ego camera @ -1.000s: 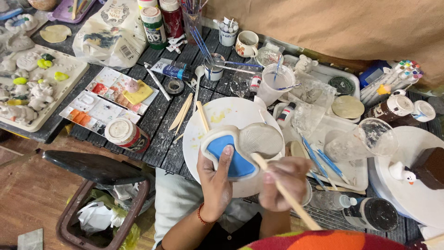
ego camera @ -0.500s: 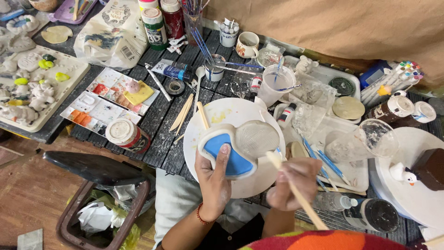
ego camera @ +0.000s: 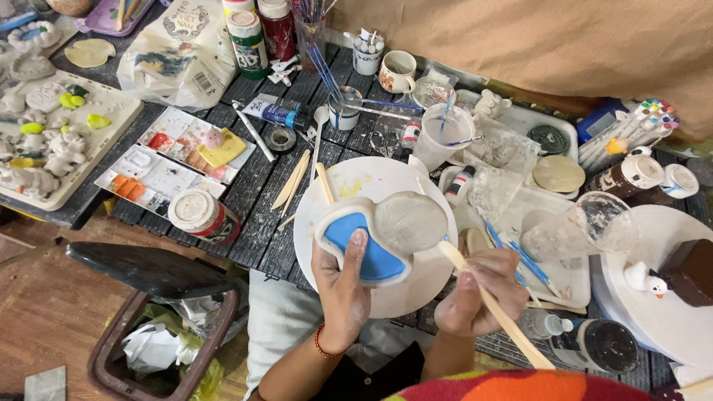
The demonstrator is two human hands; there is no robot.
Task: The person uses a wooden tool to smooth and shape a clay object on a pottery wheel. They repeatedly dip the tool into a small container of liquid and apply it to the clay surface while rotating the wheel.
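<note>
We look down on a crowded craft desk (ego camera: 252, 215). Left hand (ego camera: 343, 293) grips the heart-shaped clay dish (ego camera: 375, 238) from 6 o'clock, thumb pressed onto its blue-painted half, fingers curled beneath. Dish sits above the white round plate (ego camera: 356, 186), near the desk's near edge.

Right hand (ego camera: 481, 293) pinches a long wooden-handled brush (ego camera: 490, 301), fingers closed round the shaft; brush end meets the dish at its 3 o'clock rim, beside the unpainted grey half. Tip itself too small to read.

Step in hand, as we judge it: painting the dish, one lobe blue, the other bare. Next move would call for a steady short stroke along the rim, with the left thumb kept off wet paint.

Room for moving:
- 12 o'clock of the plate: white cup (ego camera: 442, 134) with brushes, a small jar (ego camera: 343, 111), paint bottles (ego camera: 260, 33) beyond. Tight
- 3 o'clock: white tray (ego camera: 572, 275) with blue brushes and crumpled clear plastic, just beside the right hand
- 9 o'clock: paint palettes (ego camera: 174, 160) and a lidded tub (ego camera: 200, 215)
- 6 o'clock: desk edge, then our lap; a bin (ego camera: 160, 349) lies at 8 o'clock on the floor

Only free swing is back toward the body
</note>
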